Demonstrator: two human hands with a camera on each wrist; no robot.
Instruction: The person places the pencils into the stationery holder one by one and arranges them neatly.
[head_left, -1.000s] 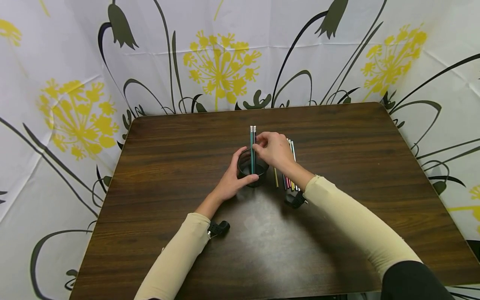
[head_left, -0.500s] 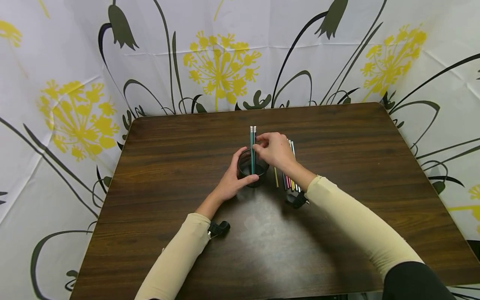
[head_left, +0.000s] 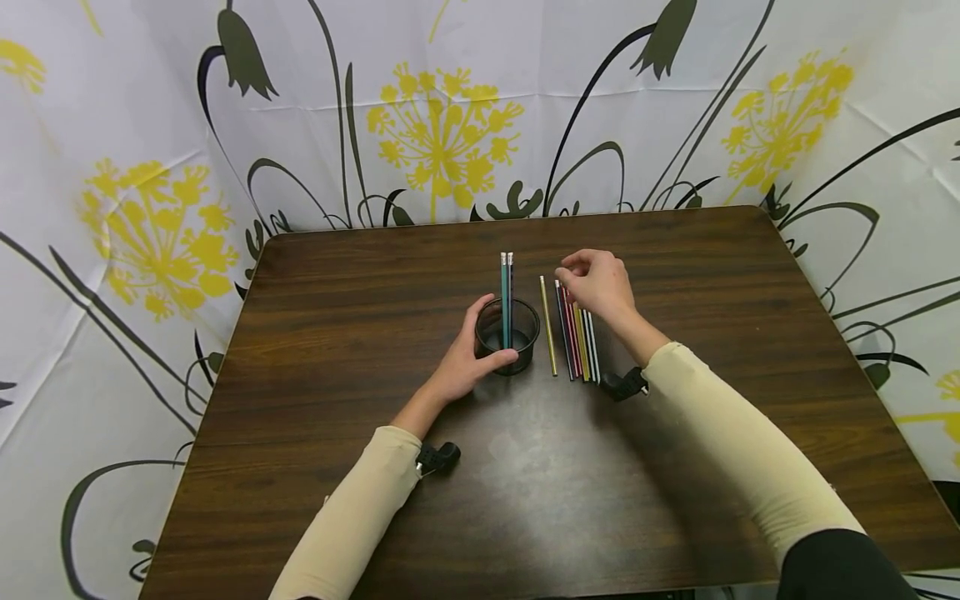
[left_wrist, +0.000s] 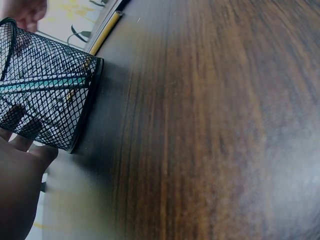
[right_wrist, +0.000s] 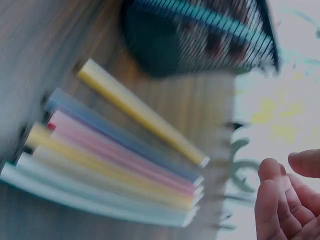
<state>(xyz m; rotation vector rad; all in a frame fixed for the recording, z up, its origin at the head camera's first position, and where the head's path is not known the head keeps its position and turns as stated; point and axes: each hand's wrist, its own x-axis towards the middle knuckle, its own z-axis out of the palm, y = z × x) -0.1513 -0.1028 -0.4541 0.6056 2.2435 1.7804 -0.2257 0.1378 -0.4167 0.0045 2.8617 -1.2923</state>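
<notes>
My left hand (head_left: 461,364) grips a black mesh pencil cup (head_left: 524,354) that stands upright on the table. Two pencils (head_left: 505,287), one teal and one dark, stand in it with their eraser ends up. Through the mesh wall (left_wrist: 45,107) in the left wrist view, the teal one shows inside. My right hand (head_left: 602,287) hovers at the eraser ends of a row of pencils (head_left: 579,350) lying right of the cup. Its thumb and fingers (right_wrist: 270,205) are apart, with nothing between them. A single yellow pencil (head_left: 549,329) lies between cup and row.
The dark wood-grain table (head_left: 360,333) extends on all sides of the cup and pencils. Behind it hangs a white cloth (head_left: 300,108) with yellow and grey-green flowers. A black camera mount (head_left: 438,457) sits at my left wrist, another (head_left: 624,385) at my right.
My right hand has let go of the dark pencil in the cup and moved right, over the pencil row. The yellow pencil is uncovered. My left hand has stayed on the cup.
</notes>
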